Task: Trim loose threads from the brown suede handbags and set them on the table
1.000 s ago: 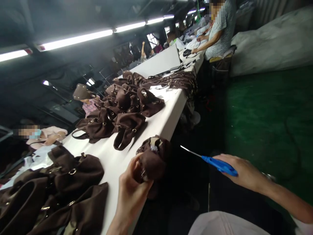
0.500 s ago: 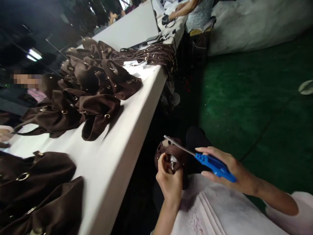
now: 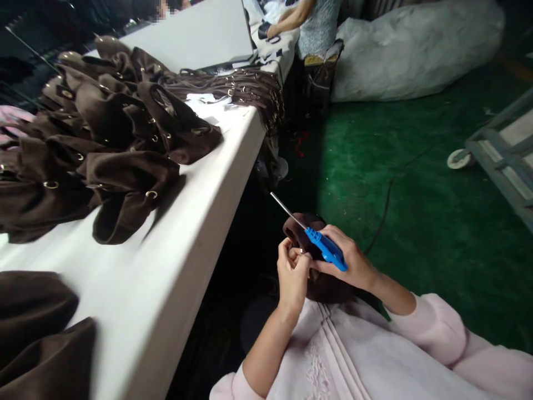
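In the right hand (image 3: 352,261), the blue-handled tool (image 3: 327,250) was held, with the fingers closed around its grip; its thin metal shaft was pointed forward and to the left, past the fingertips. The left hand (image 3: 293,278) was placed just beside the right one, its fingers curled and its fingertips drawn close to the thumb. Whether anything was pinched there could not be told, since the fingertips were partly hidden.

A brown bag (image 3: 333,289) was partly covered by both hands, showing below the right hand and just beyond the left; it was positioned over the lap, against the pale apron (image 3: 353,339).

To the left of the left hand, apart from it, a white table (image 3: 191,222) was seen, on which a heap of brown bags (image 3: 104,111) was piled. Farther forward from the hands, brown straps (image 3: 241,86) were laid across the table, their ends hung over its edge. Well beyond the right hand, a large pale sack (image 3: 408,55) was rested on the green floor (image 3: 375,144).
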Demonstrator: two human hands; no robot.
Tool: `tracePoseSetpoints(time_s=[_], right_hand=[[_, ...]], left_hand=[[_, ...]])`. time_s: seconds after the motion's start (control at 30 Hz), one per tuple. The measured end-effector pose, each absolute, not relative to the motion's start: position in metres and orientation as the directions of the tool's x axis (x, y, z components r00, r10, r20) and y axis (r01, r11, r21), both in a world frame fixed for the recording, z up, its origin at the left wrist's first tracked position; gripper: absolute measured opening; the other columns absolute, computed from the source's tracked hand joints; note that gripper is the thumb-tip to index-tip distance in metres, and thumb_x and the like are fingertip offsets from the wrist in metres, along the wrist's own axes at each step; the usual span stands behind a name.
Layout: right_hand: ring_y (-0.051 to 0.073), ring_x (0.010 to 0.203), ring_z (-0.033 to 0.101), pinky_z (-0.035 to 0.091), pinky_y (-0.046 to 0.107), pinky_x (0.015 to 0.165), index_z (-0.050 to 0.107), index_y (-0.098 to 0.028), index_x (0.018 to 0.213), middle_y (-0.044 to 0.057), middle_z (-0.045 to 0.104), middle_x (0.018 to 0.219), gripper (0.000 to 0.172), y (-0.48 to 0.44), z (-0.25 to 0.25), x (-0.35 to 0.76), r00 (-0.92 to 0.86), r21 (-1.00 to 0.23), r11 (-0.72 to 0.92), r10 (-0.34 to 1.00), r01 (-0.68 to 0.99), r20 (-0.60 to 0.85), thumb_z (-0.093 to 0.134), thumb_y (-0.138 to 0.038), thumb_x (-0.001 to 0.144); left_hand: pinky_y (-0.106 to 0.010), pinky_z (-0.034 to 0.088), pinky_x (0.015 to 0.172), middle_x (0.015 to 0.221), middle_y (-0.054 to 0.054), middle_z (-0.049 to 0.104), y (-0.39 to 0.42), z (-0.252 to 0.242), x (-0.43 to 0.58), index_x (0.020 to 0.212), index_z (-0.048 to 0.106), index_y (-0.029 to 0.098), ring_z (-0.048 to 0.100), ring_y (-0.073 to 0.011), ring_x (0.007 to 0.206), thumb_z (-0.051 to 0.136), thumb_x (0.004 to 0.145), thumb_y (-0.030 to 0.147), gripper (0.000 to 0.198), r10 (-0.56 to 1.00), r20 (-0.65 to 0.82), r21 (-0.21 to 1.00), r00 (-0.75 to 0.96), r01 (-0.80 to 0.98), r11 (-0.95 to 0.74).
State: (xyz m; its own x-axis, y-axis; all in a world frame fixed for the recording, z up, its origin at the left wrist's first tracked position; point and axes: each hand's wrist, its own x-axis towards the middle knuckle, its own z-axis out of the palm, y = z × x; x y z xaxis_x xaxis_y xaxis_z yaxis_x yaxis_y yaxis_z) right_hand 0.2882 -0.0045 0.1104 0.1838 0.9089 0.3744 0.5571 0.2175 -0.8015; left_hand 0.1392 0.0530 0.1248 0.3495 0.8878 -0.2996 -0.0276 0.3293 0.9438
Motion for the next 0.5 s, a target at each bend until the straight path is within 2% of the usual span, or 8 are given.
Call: tracePoseSetpoints(time_s=[0.1, 0.2, 0.37, 0.43, 0.5], right_hand=[[0.030, 0.098, 0.057, 0.048, 0.041, 0.086, 0.054, -0.022, 0.108, 0.007, 0.056, 0.102, 0.034, -0.009, 0.113, 0.301, 0.165, -0.794, 0.189, 0.926, 0.577, 0.340, 0.069, -0.048, 0.092], [0.029, 0.099, 0.058, 0.048, 0.040, 0.088, 0.055, -0.021, 0.110, 0.007, 0.057, 0.104, 0.030, -0.016, 0.112, 0.301, 0.228, -0.790, 0.138, 0.915, 0.597, 0.332, 0.067, -0.044, 0.094], [0.029, 0.101, 0.060, 0.048, 0.041, 0.091, 0.054, -0.020, 0.120, 0.007, 0.061, 0.109, 0.036, -0.013, 0.106, 0.290, 0.387, -0.776, 0.066, 0.838, 0.627, 0.384, 0.068, -0.036, 0.091], [0.028, 0.097, 0.061, 0.049, 0.040, 0.088, 0.056, -0.020, 0.120, 0.006, 0.062, 0.106, 0.034, -0.009, 0.104, 0.289, 0.408, -0.772, 0.068, 0.817, 0.632, 0.407, 0.066, -0.031, 0.089], [0.026, 0.090, 0.062, 0.050, 0.038, 0.084, 0.058, -0.021, 0.113, 0.004, 0.062, 0.098, 0.026, -0.008, 0.106, 0.290, 0.405, -0.760, 0.103, 0.796, 0.642, 0.450, 0.063, -0.026, 0.088]], left_hand=[[-0.022, 0.043, 0.053, 0.065, 0.006, 0.056, 0.051, 0.117, 0.143, 0.118, 0.046, 0.016, 0.049, -0.0093, 0.051, 0.057, 0.071, 0.025, 0.050, 0.825, -0.294, 0.912, 0.483, -0.114, 0.393], [-0.022, 0.043, 0.052, 0.057, 0.008, 0.055, 0.047, 0.111, 0.148, 0.116, 0.045, 0.015, 0.048, -0.0094, 0.047, 0.055, 0.077, 0.024, 0.042, 0.788, -0.286, 0.927, 0.545, -0.053, 0.372], [-0.018, 0.036, 0.045, 0.050, 0.010, 0.051, 0.049, 0.105, 0.156, 0.106, 0.046, 0.018, 0.045, -0.0084, 0.040, 0.056, 0.081, 0.027, 0.028, 0.802, -0.268, 0.954, 0.534, 0.031, 0.298], [-0.019, 0.035, 0.043, 0.048, 0.011, 0.049, 0.052, 0.106, 0.156, 0.104, 0.046, 0.019, 0.043, -0.0086, 0.039, 0.057, 0.078, 0.026, 0.028, 0.797, -0.304, 0.942, 0.521, 0.037, 0.334], [-0.020, 0.034, 0.042, 0.051, 0.010, 0.052, 0.056, 0.109, 0.153, 0.103, 0.045, 0.020, 0.040, -0.0086, 0.037, 0.058, 0.079, 0.031, 0.029, 0.777, -0.365, 0.917, 0.513, 0.051, 0.396]])
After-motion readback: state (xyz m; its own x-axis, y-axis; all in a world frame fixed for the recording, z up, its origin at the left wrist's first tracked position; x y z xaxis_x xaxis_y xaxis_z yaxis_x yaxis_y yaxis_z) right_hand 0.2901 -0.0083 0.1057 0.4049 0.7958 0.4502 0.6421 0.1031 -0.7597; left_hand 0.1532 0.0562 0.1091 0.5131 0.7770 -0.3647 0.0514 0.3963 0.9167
